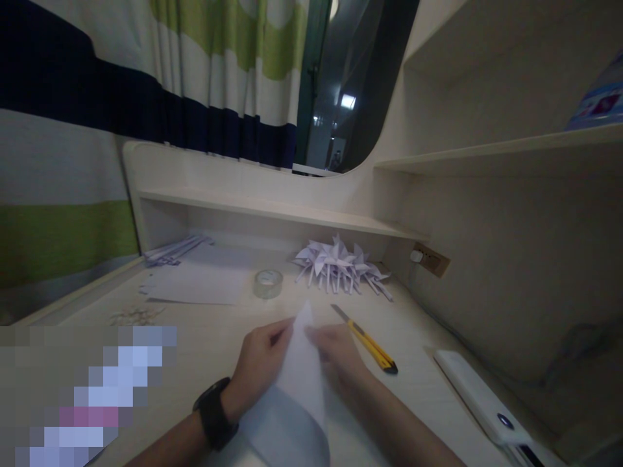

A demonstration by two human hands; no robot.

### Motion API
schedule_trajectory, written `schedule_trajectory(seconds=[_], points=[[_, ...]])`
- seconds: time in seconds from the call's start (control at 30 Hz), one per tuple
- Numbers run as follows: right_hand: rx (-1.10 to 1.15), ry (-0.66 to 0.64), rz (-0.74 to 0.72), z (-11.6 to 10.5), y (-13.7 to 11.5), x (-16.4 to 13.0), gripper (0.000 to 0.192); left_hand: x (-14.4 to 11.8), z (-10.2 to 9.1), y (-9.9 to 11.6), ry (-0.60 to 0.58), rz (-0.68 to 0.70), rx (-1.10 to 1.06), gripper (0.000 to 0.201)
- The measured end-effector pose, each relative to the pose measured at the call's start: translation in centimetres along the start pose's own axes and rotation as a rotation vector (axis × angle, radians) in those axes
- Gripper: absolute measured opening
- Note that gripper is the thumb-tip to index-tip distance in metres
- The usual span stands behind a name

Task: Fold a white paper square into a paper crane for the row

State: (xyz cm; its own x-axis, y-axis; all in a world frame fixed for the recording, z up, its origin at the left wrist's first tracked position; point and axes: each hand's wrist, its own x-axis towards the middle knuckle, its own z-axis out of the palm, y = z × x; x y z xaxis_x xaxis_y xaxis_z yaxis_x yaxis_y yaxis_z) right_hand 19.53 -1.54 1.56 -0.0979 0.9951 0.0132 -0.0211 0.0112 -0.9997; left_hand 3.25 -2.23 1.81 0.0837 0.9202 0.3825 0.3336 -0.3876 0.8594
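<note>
A sheet of white paper (pixel 299 383) is bent over into a pointed shape, its tip directed away from me and its near end curling. My left hand (pixel 263 357), with a dark watch on the wrist, grips the paper's left edge near the tip. On the right edge, my right hand (pixel 338 350) pinches the paper with its fingers closed; some fingertips are hidden behind it. A yellow utility knife (pixel 372 347) lies just beyond my right hand, its blade pointing away. Past the paper's tip stands a roll of clear tape (pixel 267 284).
Several paper pinwheels (pixel 341 263) are heaped at the back of the desk. White sheets (pixel 199 279) and paper strips (pixel 178 251) lie at the back left, near small pale pieces (pixel 136 316). A white case (pixel 479 392) sits at right, under a wall socket (pixel 431 259).
</note>
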Motion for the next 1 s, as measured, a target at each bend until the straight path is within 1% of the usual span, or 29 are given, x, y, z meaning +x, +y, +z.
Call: schedule_trajectory(seconds=[0.13,0.27,0.4,0.5,0.67,0.87,1.0], points=[[0.024,-0.022,0.044,0.3,0.3,-0.1,0.05,0.2,-0.2,-0.2,0.028,-0.01,0.007,0.031],[0.049,0.0,0.033,0.3,0.6,-0.1,0.05,0.4,-0.5,-0.1,0.036,0.001,-0.008,0.031],[0.049,-0.062,0.057,0.3,0.9,0.1,0.05,0.5,-0.6,0.1,0.057,0.008,0.008,0.031],[0.043,-0.027,0.034,0.2,1.1,0.2,0.048,0.6,-0.6,0.1,0.06,0.004,0.002,0.031],[0.02,-0.055,0.041,0.1,0.8,0.0,0.05,0.6,-0.6,0.0,0.106,0.002,-0.033,0.031],[-0.002,-0.046,0.052,0.1,0.2,-0.2,0.051,0.8,-0.9,0.2,0.118,-0.001,-0.048,0.031],[-0.009,-0.065,0.059,0.1,0.1,-0.3,0.051,0.9,-1.1,0.2,0.148,-0.012,-0.055,0.031]])
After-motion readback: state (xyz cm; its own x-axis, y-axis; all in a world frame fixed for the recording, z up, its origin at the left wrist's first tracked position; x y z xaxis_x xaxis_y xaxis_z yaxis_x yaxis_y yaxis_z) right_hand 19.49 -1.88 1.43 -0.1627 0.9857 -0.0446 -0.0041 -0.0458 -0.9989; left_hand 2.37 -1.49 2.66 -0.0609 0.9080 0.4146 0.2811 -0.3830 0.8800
